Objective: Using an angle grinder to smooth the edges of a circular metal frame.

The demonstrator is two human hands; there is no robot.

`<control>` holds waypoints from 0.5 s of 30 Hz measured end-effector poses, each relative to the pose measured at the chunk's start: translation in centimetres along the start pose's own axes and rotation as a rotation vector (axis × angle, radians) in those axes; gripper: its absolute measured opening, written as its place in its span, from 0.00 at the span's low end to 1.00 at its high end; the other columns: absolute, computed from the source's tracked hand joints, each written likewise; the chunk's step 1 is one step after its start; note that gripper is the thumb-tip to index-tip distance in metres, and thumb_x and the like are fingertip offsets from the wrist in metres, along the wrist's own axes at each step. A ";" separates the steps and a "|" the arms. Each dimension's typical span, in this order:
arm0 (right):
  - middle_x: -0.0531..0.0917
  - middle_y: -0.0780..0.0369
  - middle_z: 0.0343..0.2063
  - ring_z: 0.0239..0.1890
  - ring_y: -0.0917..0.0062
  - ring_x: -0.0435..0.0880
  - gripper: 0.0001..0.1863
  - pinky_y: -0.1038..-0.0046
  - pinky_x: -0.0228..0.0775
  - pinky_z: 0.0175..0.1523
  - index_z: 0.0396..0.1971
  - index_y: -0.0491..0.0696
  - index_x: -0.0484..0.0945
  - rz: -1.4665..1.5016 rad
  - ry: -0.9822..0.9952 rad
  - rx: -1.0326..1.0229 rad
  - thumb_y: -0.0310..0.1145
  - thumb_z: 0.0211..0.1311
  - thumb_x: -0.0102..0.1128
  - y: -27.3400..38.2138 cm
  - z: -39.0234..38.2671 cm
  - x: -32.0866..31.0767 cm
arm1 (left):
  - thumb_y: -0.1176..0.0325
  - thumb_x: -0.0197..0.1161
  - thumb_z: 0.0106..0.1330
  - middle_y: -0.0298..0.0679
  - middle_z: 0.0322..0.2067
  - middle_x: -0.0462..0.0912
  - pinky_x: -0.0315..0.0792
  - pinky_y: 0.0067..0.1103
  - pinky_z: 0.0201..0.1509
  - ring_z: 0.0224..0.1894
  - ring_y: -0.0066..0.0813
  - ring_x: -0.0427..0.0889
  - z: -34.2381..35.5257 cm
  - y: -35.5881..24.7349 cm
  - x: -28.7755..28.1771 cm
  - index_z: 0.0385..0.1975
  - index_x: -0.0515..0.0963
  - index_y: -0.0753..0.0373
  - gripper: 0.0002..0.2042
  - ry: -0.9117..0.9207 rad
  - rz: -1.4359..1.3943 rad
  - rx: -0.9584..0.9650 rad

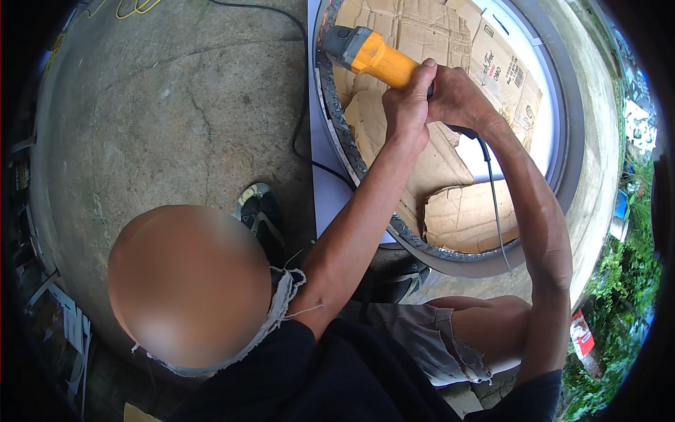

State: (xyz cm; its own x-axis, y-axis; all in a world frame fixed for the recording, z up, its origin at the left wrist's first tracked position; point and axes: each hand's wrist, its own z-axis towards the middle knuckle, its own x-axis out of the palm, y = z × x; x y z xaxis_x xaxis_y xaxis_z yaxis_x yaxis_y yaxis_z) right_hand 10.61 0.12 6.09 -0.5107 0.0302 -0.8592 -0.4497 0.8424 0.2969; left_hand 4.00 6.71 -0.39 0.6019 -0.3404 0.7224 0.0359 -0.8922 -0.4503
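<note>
A yellow angle grinder [387, 63] with a dark grey head is gripped by both my hands. My left hand [408, 105] wraps round its body, thumb on top. Just behind it, my right hand [457, 97] closes on the rear end, where a black cord [486, 156] hangs out. The grinder's head lies over the far left edge of a large round ring [337, 130], whose rim is dark and rough. No disc shows, and I cannot tell whether the tool touches the rim. Brown cardboard pieces [429, 32] lie inside the ring.
The ring stands on a white sheet [329, 207]. A black cable [305, 84] runs over the concrete floor [169, 119] at left, with a yellow cord [137, 8] farther off. Green plants [619, 281] border the right side. My shoes [260, 204] are beside the sheet.
</note>
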 end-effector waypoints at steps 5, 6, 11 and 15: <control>0.87 0.48 0.31 0.37 0.56 0.88 0.25 0.60 0.81 0.45 0.37 0.37 0.81 -0.019 0.002 0.014 0.38 0.39 0.75 0.8 -0.4 -0.1 | 0.62 0.74 0.61 0.38 0.43 0.81 0.75 0.24 0.49 0.45 0.24 0.79 0.2 0.0 -0.4 0.46 0.78 0.70 0.20 0.006 0.003 0.007; 0.87 0.48 0.31 0.37 0.56 0.88 0.25 0.60 0.81 0.45 0.37 0.37 0.81 -0.016 -0.006 0.023 0.38 0.39 0.75 0.7 -0.5 -0.3 | 0.62 0.74 0.61 0.38 0.43 0.81 0.75 0.24 0.49 0.45 0.24 0.79 0.1 0.2 -0.3 0.46 0.78 0.70 0.20 0.015 0.008 0.002; 0.87 0.49 0.31 0.38 0.57 0.88 0.26 0.60 0.81 0.46 0.39 0.39 0.82 -0.022 0.012 0.024 0.38 0.39 0.76 0.9 -0.6 -0.5 | 0.57 0.72 0.63 0.40 0.47 0.79 0.81 0.24 0.46 0.47 0.27 0.81 0.4 0.3 -0.6 0.51 0.75 0.69 0.25 0.034 0.058 0.009; 0.87 0.50 0.31 0.38 0.57 0.88 0.26 0.60 0.81 0.46 0.39 0.39 0.82 -0.017 0.040 0.042 0.37 0.38 0.76 0.7 -0.6 -0.6 | 0.56 0.73 0.63 0.40 0.47 0.79 0.81 0.25 0.47 0.47 0.28 0.81 0.0 0.3 -0.3 0.52 0.75 0.69 0.26 0.035 0.058 0.013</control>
State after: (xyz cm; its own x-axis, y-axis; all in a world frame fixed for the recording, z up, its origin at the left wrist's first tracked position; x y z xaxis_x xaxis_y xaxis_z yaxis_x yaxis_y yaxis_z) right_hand 10.16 0.42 7.02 -0.5330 -0.0049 -0.8461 -0.4275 0.8645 0.2643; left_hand 3.82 6.59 -0.75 0.5752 -0.4013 0.7128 0.0122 -0.8671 -0.4980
